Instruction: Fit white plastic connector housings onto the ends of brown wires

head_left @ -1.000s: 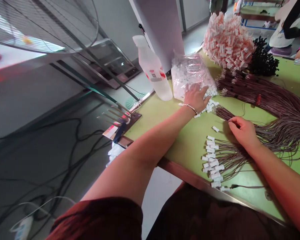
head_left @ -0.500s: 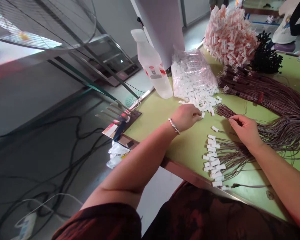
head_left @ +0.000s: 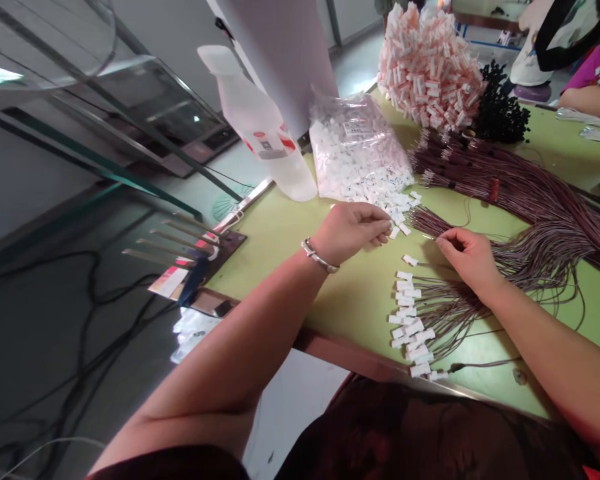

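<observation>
My left hand (head_left: 356,232), with a bracelet at its wrist, is closed in a pinch at the near edge of a pile of small white connectors (head_left: 386,200). A bit of white connector (head_left: 391,226) shows at its fingertips, largely hidden. My right hand (head_left: 469,259) pinches a thin dark wire whose bare metal terminal (head_left: 429,236) points left towards my left hand. Below it lies a column of white connectors (head_left: 414,327) fitted on dark wires (head_left: 455,307). Behind the right hand, a loose bundle of brown wires (head_left: 430,221) rests on the green table.
A plastic bag of white connectors (head_left: 360,143) stands beside a clear bottle (head_left: 273,137). Further back are a heap of pinkish-white connectors (head_left: 430,70), black parts (head_left: 503,107) and thick wire bundles (head_left: 520,177). A metal-pronged stand (head_left: 200,250) sits at the left table edge. Another person's arm (head_left: 593,100) is at far right.
The view has shifted to the right. My left hand has turned at the pile, its fingers now pinched together more visibly. My right hand still holds the wire, its terminal showing more clearly.
</observation>
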A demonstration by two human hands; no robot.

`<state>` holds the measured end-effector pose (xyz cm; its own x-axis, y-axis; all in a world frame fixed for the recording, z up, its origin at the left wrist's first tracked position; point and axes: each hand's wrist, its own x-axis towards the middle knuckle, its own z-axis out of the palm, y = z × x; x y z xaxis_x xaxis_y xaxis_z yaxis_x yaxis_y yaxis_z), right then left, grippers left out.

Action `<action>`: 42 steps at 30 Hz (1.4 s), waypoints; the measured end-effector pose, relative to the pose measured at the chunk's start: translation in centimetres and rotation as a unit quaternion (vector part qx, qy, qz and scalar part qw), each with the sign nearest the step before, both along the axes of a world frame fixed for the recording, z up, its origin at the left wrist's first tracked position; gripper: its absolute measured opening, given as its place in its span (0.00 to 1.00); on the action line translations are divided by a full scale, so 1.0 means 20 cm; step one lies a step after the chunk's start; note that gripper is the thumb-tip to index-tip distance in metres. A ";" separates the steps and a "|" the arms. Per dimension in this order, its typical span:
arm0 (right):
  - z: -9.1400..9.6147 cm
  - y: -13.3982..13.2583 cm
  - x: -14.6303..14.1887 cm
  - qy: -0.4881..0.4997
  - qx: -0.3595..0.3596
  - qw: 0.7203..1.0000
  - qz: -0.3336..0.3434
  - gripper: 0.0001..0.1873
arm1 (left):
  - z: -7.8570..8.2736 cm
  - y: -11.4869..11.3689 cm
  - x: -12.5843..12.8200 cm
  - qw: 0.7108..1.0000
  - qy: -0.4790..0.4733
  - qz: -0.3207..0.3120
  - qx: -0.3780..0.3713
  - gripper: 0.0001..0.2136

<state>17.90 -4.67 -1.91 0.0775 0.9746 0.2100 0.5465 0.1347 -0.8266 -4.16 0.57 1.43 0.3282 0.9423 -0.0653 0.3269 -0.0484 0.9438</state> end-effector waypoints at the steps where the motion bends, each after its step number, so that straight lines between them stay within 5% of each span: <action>1: 0.00 0.00 0.00 0.001 0.008 1.000 -0.002 0.09 | 0.01 -0.01 0.04 0.998 -0.051 -0.001 -0.036 0.08; 7: 0.03 -0.04 0.01 -0.044 0.095 0.994 -0.030 0.06 | -0.02 -0.03 0.24 0.950 -0.216 -0.021 -0.224 0.06; 12: 0.02 -0.03 0.01 -0.079 0.094 0.992 0.003 0.07 | -0.11 -0.02 0.26 0.927 -0.266 -0.012 -0.264 0.04; 23: 0.02 -0.02 0.01 -0.098 0.089 0.991 -0.003 0.07 | -0.16 -0.01 0.23 0.920 -0.287 -0.038 -0.262 0.06; 28: 0.02 -0.03 0.01 -0.092 0.087 0.992 -0.006 0.06 | -0.20 -0.01 0.23 0.944 -0.244 -0.063 -0.212 0.10; 42: 0.02 -0.05 0.00 -0.132 0.101 0.986 -0.006 0.06 | -0.17 -0.01 0.22 0.935 -0.248 -0.072 -0.242 0.06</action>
<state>17.91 -5.63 -1.41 0.0048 0.9101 0.4145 0.7415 0.2748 -0.6121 0.22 0.44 -1.94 0.5532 0.7849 -0.2792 -0.1344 0.4148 0.8999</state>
